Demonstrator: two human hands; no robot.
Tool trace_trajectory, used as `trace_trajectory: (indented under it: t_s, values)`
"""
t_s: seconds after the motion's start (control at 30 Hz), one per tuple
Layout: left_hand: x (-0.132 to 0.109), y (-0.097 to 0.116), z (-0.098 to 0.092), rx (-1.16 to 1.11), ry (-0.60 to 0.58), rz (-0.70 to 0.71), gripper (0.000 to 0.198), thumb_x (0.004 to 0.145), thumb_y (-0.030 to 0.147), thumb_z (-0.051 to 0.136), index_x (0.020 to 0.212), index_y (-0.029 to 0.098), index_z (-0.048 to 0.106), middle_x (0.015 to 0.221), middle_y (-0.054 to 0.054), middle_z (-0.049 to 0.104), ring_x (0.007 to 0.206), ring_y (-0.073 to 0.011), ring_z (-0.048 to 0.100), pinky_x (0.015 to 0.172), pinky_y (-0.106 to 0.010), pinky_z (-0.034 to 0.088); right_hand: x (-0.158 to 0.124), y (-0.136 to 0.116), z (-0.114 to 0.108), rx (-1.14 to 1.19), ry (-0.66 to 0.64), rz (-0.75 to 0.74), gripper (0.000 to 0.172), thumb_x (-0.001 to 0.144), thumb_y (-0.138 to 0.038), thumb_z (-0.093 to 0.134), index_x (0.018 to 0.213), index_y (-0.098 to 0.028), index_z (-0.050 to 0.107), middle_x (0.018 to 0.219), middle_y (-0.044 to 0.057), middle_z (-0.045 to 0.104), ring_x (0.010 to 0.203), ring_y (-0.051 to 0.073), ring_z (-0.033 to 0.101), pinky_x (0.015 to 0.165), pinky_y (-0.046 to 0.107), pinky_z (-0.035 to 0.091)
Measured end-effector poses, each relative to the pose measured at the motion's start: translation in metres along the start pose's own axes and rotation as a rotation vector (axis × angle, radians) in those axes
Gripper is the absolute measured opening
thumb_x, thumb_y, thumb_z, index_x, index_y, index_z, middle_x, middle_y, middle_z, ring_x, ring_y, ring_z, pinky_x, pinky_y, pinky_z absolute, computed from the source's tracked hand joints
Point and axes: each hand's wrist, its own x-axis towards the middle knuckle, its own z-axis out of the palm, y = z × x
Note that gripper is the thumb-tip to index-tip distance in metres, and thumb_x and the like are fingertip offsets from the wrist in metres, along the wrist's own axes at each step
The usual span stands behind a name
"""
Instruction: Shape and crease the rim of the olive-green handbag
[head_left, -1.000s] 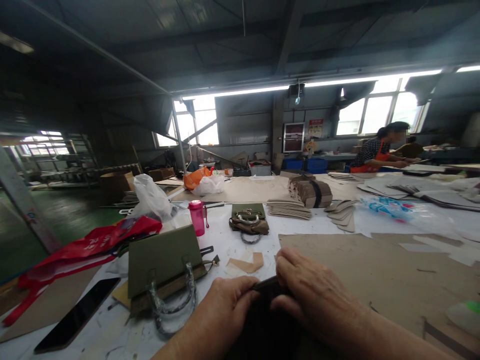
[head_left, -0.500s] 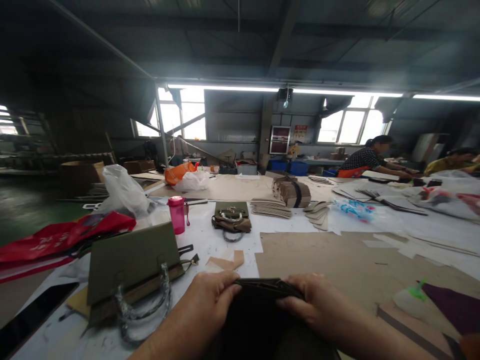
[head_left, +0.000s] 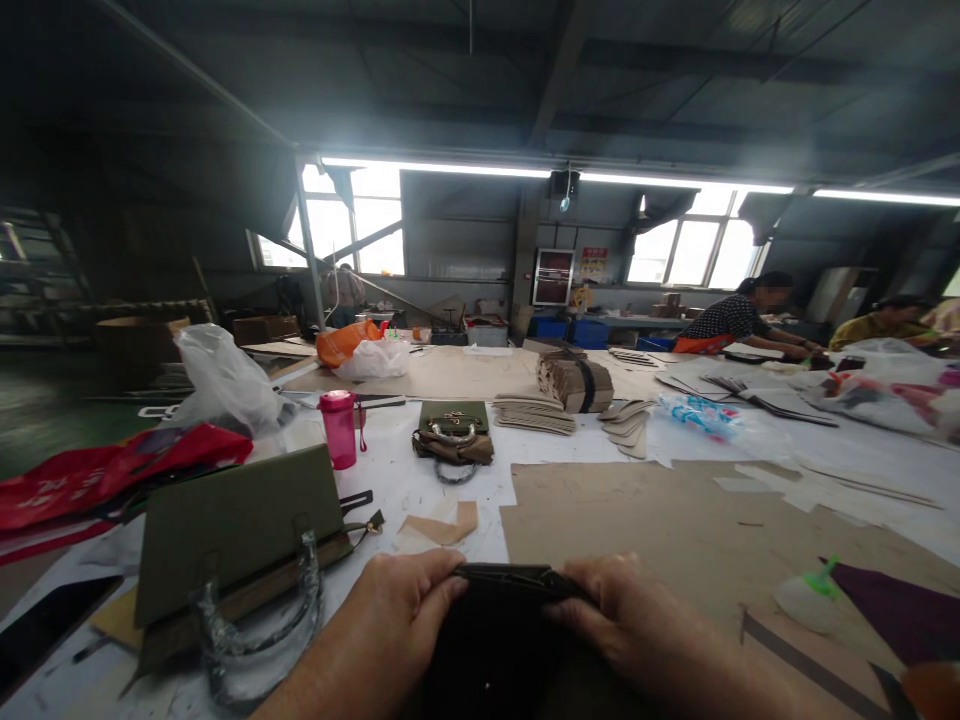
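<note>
A dark bag body point(head_left: 510, 640) is at the bottom centre, its upper edge toward the far side of the table; its lower part runs out of the picture. My left hand point(head_left: 405, 610) pinches the left end of that edge between thumb and fingers. At the right end, my right hand point(head_left: 615, 610) grips the same edge, thumb on the near side. To the left of my left forearm lies an olive-green handbag point(head_left: 240, 530) with plastic-wrapped handles point(head_left: 255, 630). A smaller green handbag point(head_left: 454, 420) rests farther off, beyond some tan scraps point(head_left: 442, 525).
A pink bottle point(head_left: 340, 430) stands left of the small handbag. Bundled brown pieces point(head_left: 574, 385) are stacked at mid-table. A brown sheet point(head_left: 600, 510) covers the right side, near a green-tipped glue bottle point(head_left: 810, 598). A black phone-like slab point(head_left: 52, 640) lies at left. Co-workers point(head_left: 731, 315) sit far right.
The whole scene has shifted slightly left in view as my head turned a little right. Both hands keep their hold on the dark bag body's edge.
</note>
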Motion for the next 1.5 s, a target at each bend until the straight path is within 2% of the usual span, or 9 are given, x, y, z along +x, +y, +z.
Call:
trace_trajectory:
  t_s: [0.33, 0.57, 0.7, 0.83, 0.97, 1.03, 1.27, 1.5]
  values:
    - [0.0029, 0.0011, 0.0, 0.034, -0.023, -0.038, 0.028, 0.079, 0.028, 0.033, 0.073, 0.019, 0.06, 0.065, 0.001, 0.06, 0.062, -0.0121, 0.054, 0.055, -0.018, 0.034, 0.0039, 0.0025, -0.0001, -0.04, 0.032, -0.037, 0.021, 0.075, -0.019, 0.041, 0.06, -0.015, 0.054, 0.055, 0.0, 0.057, 0.052, 0.01, 0.051, 0.047, 0.016, 0.031]
    - [0.0051, 0.0025, 0.0006, 0.045, 0.004, -0.045, 0.027, 0.078, 0.027, 0.034, 0.069, 0.019, 0.058, 0.063, 0.001, 0.06, 0.059, -0.0112, 0.054, 0.053, -0.017, 0.033, 0.0066, 0.0044, -0.004, 0.012, -0.023, -0.055, 0.019, 0.074, -0.02, 0.041, 0.058, -0.014, 0.051, 0.05, -0.003, 0.047, 0.049, 0.008, 0.042, 0.046, 0.015, 0.03]
    - [0.0052, 0.0047, 0.0017, 0.055, 0.022, -0.035, 0.026, 0.078, 0.024, 0.035, 0.069, 0.018, 0.058, 0.065, 0.0, 0.061, 0.061, -0.0117, 0.054, 0.055, -0.018, 0.034, 0.0079, 0.0071, -0.0054, 0.009, -0.028, -0.068, 0.019, 0.074, -0.019, 0.042, 0.06, -0.014, 0.053, 0.05, -0.003, 0.047, 0.048, 0.008, 0.041, 0.046, 0.016, 0.03]
    - [0.0047, 0.004, 0.0029, 0.029, 0.037, -0.014, 0.026, 0.078, 0.022, 0.035, 0.068, 0.018, 0.058, 0.064, 0.0, 0.061, 0.061, -0.0118, 0.054, 0.055, -0.018, 0.033, 0.0068, 0.0072, -0.0068, -0.034, -0.026, -0.086, 0.021, 0.077, -0.022, 0.043, 0.064, -0.015, 0.057, 0.055, -0.002, 0.054, 0.053, 0.01, 0.047, 0.05, 0.017, 0.032]
    - [0.0048, 0.0037, 0.0009, -0.003, 0.053, -0.002, 0.026, 0.077, 0.022, 0.036, 0.065, 0.017, 0.058, 0.064, 0.001, 0.061, 0.061, -0.0118, 0.054, 0.055, -0.018, 0.033, 0.0026, 0.0034, -0.0077, -0.023, 0.037, -0.128, 0.019, 0.079, -0.023, 0.044, 0.09, -0.02, 0.059, 0.081, 0.0, 0.063, 0.076, 0.015, 0.055, 0.067, 0.02, 0.037]
    - [0.0052, 0.0047, -0.0008, -0.014, 0.05, 0.004, 0.026, 0.076, 0.022, 0.036, 0.066, 0.017, 0.059, 0.065, 0.001, 0.061, 0.063, -0.012, 0.054, 0.057, -0.019, 0.033, 0.0012, 0.0018, -0.0079, -0.019, 0.046, -0.138, 0.02, 0.08, -0.024, 0.043, 0.093, -0.022, 0.058, 0.084, 0.0, 0.063, 0.08, 0.015, 0.054, 0.071, 0.021, 0.037]
    - [0.0054, 0.0067, -0.0023, -0.023, 0.011, 0.01, 0.027, 0.076, 0.023, 0.036, 0.064, 0.016, 0.059, 0.062, 0.001, 0.06, 0.062, -0.0116, 0.052, 0.054, -0.018, 0.032, 0.004, 0.0022, -0.0086, -0.016, -0.026, -0.153, 0.022, 0.083, -0.025, 0.039, 0.074, -0.017, 0.057, 0.064, -0.002, 0.057, 0.06, 0.011, 0.05, 0.058, 0.018, 0.035]
    - [0.0105, 0.002, -0.0031, 0.021, 0.034, 0.018, 0.025, 0.074, 0.024, 0.038, 0.06, 0.015, 0.056, 0.061, 0.001, 0.055, 0.062, -0.0117, 0.049, 0.055, -0.019, 0.031, 0.0074, 0.0073, -0.007, -0.048, -0.012, -0.152, 0.024, 0.081, -0.029, 0.04, 0.064, -0.016, 0.05, 0.058, -0.002, 0.051, 0.061, 0.011, 0.047, 0.052, 0.016, 0.032]
